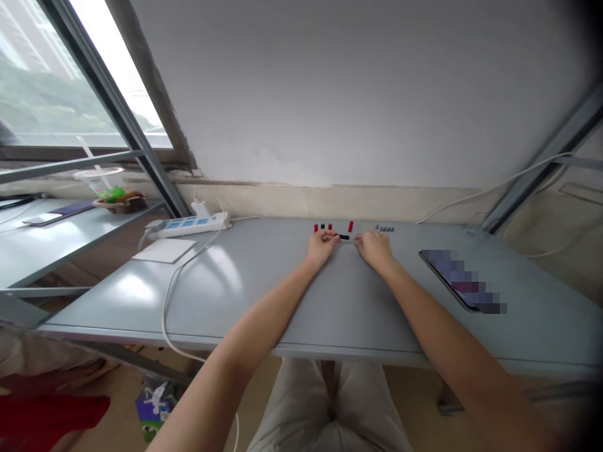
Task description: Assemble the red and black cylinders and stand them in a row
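Observation:
Near the back edge of the grey table, my left hand (322, 246) pinches a thin black cylinder (344, 236) that points right. My right hand (374, 247) is closed just beyond its tip, with its fingertips on a small, pale, thin piece too small to name. Behind my left hand stand two red pieces (330, 226) with a dark one (323, 226) between them. Another red cylinder (351, 226) lies behind the gap between my hands. Several small grey metal parts (387, 230) sit in a row behind my right hand.
A phone (459, 279) lies to the right. On the left are a white power strip (193, 225), a flat white box (164, 250) and a white cable (170, 282) crossing the table's front edge. A side shelf holds a plastic cup (100, 179).

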### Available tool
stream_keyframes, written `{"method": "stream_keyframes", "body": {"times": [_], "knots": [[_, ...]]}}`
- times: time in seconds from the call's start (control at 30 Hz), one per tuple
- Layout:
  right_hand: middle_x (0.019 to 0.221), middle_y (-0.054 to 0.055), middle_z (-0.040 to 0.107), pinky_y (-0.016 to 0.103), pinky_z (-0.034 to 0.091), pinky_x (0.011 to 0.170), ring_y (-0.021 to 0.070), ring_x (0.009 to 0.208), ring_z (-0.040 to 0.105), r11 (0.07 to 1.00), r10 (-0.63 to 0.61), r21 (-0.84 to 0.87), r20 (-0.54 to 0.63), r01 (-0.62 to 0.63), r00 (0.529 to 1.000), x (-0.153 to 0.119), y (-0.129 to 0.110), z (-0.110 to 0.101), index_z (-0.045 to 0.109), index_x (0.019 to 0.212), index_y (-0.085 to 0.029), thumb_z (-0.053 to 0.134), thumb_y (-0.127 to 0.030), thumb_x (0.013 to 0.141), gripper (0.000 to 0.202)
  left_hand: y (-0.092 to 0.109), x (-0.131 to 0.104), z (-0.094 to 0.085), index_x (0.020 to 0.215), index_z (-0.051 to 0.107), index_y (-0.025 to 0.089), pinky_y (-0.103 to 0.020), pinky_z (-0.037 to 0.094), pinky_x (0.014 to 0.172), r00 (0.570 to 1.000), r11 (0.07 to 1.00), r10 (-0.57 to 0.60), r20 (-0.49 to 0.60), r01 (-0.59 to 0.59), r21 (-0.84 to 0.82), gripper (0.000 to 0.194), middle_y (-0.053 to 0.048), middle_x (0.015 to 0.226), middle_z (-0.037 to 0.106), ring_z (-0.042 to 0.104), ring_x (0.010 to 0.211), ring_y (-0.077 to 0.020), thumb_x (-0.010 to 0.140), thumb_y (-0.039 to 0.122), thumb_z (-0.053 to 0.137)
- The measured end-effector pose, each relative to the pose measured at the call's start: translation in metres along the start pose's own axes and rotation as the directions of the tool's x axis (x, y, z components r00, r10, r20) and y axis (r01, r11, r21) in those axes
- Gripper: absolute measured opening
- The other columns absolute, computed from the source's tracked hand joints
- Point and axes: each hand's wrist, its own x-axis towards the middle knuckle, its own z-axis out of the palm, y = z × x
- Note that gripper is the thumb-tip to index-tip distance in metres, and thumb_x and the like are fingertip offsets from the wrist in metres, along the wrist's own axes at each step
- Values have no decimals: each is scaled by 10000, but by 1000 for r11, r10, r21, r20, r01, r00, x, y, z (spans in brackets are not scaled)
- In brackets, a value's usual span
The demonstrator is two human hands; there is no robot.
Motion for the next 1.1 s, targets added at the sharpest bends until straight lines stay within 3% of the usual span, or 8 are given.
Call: {"method": "stream_keyframes", "body": {"times": [0.23,0.63,0.77,0.83,0.93,1.1], "knots": [[1067,127,626,377,317,880,253,1010,549,995,-101,23,-35,101,994,-5,-14,-2,600,1105,-176,483,-225,852,283,-1,-1,3,769,581,135,-265,474,656,1000,1000,-2,27,2,13,74,-30,638,650,593,587,-107,709,148,624],[1014,132,643,370,321,864,244,975,565,992,-109,55,-39,111,993,-6,-17,-2,609,1013,-169,448,-177,847,231,-7,3,3,788,569,137,-244,467,629,1000,999,-8,24,7,39,81,-12,620,622,575,569,-93,724,148,618],[987,89,658,330,372,814,229,963,573,979,-14,203,-55,25,998,4,-9,7,640,951,-193,528,-217,800,189,-8,4,3,860,566,143,-232,466,615,996,998,34,-77,-31,46,122,-36,677,631,588,627,-105,766,218,584],[935,65,672,280,404,746,194,886,599,931,83,357,6,-80,997,11,-5,12,647,929,-192,559,-235,774,183,-6,4,1,852,562,146,-229,465,614,991,999,32,-131,-27,43,120,-46,690,631,598,659,-115,792,249,549],[845,56,681,239,423,665,164,779,615,835,134,525,98,-166,986,22,-4,19,652,880,-165,605,-260,737,178,-2,5,-5,819,554,149,-228,460,616,980,1000,3,-201,1,20,141,-58,711,634,595,669,-119,813,284,517],[828,64,683,237,428,660,167,765,618,816,141,552,97,-171,985,39,-13,27,654,826,-165,627,-223,701,141,1,6,-12,800,545,159,-244,457,639,952,997,-82,-294,78,-24,136,-61,741,643,578,638,-111,831,274,480]]}}
